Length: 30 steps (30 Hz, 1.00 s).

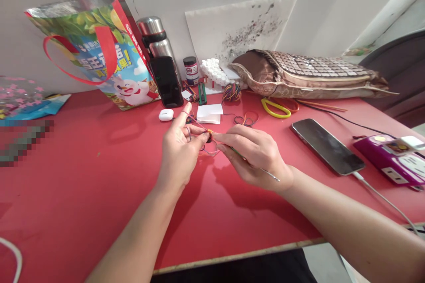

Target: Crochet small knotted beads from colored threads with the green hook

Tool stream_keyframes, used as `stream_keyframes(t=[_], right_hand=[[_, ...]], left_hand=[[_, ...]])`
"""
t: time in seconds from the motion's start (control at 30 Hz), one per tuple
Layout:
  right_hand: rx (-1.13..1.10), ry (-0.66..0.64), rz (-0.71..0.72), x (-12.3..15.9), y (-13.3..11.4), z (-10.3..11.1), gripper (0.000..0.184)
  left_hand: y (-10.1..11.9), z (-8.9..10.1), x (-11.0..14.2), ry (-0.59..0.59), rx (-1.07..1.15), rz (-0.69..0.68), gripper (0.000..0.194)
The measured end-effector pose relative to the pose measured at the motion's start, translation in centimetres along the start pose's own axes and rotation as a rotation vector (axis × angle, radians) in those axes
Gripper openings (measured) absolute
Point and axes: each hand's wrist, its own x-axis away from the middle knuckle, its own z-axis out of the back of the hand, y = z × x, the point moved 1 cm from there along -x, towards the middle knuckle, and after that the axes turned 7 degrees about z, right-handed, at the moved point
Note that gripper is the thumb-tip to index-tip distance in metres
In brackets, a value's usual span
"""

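Over the red table, my left hand point(182, 148) pinches a small dark and orange crochet piece point(209, 136) between thumb and fingers. Its index finger points up, with a thin strand of multicoloured yarn running from it down to the piece. My right hand point(254, 154) is closed around a slim crochet hook point(270, 174), whose silver end sticks out behind the fingers. The hook's other end is at the piece, mostly hidden by my fingertips. A loose loop of yarn hangs just below. Beyond my hands lie a ball of multicoloured yarn point(231, 93) and a folded white paper point(209, 113).
Yellow-handled scissors point(276, 108) lie behind my right hand. A charging phone point(327, 146) and a purple power strip point(395, 159) are at right. Behind my left hand are a white earbud case point(166, 115), an upright phone point(166, 82), a steel flask point(156, 35) and a colourful bag point(99, 57).
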Motion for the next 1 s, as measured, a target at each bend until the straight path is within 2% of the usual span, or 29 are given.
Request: stream_keyframes(t=[0.37,0.57,0.7,1.0], right_hand=[[-0.233,0.065,-0.139,-0.6,0.6,1.0,0.016],[-0.309,0.066,-0.233,-0.8,1.0,1.4,0.015],[-0.376,0.091,-0.282,-1.0,1.3,1.5,0.016],[-0.543,0.091,-0.526,-1.6,1.4,2.2,0.016]], left_hand=[[-0.4,0.1,-0.1,-0.016,-0.109,-0.028,0.100],[-0.6,0.2,-0.1,-0.051,-0.184,-0.100,0.078],[-1.0,0.4,-0.3,-0.063,-0.221,-0.129,0.072],[-1.8,0.6,-1.0,-0.090,-0.260,-0.164,0.075]])
